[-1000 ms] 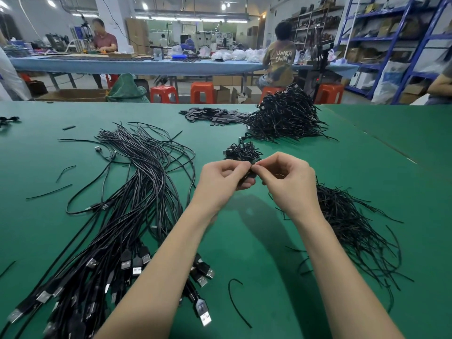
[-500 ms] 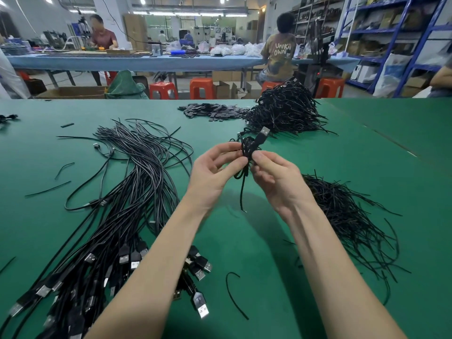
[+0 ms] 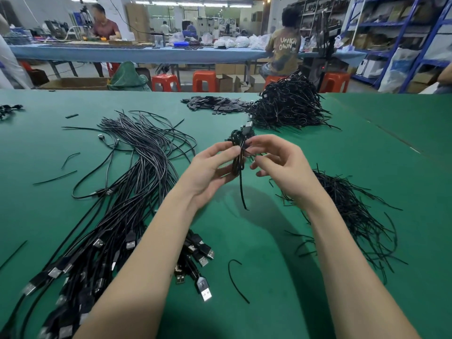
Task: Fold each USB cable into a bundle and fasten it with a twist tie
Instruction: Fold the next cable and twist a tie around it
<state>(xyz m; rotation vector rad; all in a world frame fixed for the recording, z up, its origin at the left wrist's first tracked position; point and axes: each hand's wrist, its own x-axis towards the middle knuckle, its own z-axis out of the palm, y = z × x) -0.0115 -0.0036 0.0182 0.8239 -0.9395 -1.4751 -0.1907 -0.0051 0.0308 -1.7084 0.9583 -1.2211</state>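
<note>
A folded black USB cable bundle stands upright above the green table, its plug end at the top. My left hand grips the bundle from the left with thumb and fingers. My right hand pinches a black twist tie at the bundle's waist; one end of the tie hangs down below the hands. A sheaf of loose USB cables lies to the left, plugs toward me. Loose twist ties are heaped to the right.
A big pile of bundled cables sits at the far centre, with flat black pieces beside it. Single ties lie scattered on the green table. People work at a blue bench behind; orange stools and blue shelving stand beyond.
The hands lifted the bundle off the table and turned it upright. The tie now wraps its middle, and my right hand's fingers have spread wider, with the tie's tail hanging lower.
</note>
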